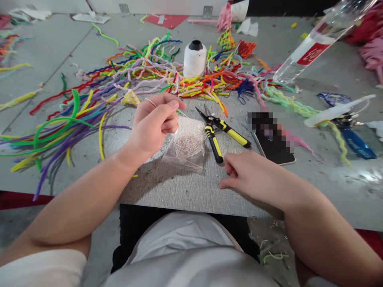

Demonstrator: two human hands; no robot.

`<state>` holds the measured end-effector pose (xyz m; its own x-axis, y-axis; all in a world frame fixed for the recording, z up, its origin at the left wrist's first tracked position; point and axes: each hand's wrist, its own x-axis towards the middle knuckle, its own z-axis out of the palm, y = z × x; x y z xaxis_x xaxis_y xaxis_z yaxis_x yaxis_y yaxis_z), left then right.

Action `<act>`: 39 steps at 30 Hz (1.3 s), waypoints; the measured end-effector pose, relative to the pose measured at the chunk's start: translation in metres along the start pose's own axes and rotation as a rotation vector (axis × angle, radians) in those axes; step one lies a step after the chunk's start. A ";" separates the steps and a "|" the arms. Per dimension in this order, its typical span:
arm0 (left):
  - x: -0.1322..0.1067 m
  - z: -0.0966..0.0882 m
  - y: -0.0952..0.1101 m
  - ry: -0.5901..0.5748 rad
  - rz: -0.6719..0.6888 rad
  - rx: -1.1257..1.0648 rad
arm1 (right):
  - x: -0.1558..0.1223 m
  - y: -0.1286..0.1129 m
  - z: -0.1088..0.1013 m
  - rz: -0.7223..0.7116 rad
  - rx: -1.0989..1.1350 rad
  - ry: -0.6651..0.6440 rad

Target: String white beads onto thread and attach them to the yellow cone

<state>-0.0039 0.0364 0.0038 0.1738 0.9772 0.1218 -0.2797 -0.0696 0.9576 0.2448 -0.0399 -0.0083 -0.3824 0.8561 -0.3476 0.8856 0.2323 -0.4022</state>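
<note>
My left hand (157, 119) is raised over the table, its fingers curled and pinched on a thin white thread (151, 102). Bits of the thread show on both sides of the fingers. Just beyond and below it lies a clear plastic bag of small pearly beads (188, 139). Pliers with yellow and black handles (220, 131) rest to the right of the bag, jaws apart. My right hand (242, 171) lies on the table close to the plier handles; its fingers bend loosely, the thumb stands apart, and I see nothing in it.
Many coloured fuzzy stems (134, 71) spread behind and to the left. Among them stands a white thread spool (194, 59). A dark phone (271, 137) lies right, with a glue bottle (338, 111) and a blue strap (357, 141) beyond. A plastic bottle (317, 46) leans at back right.
</note>
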 end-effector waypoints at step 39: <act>-0.033 0.001 -0.008 -0.474 -0.055 -0.079 | 0.012 -0.035 0.030 -0.526 0.915 0.730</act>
<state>-0.0068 0.0043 -0.0076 0.5962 0.7788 0.1949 -0.3258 0.0128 0.9453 0.2010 -0.0519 -0.0240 -0.1393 0.8793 0.4555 0.0589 0.4666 -0.8825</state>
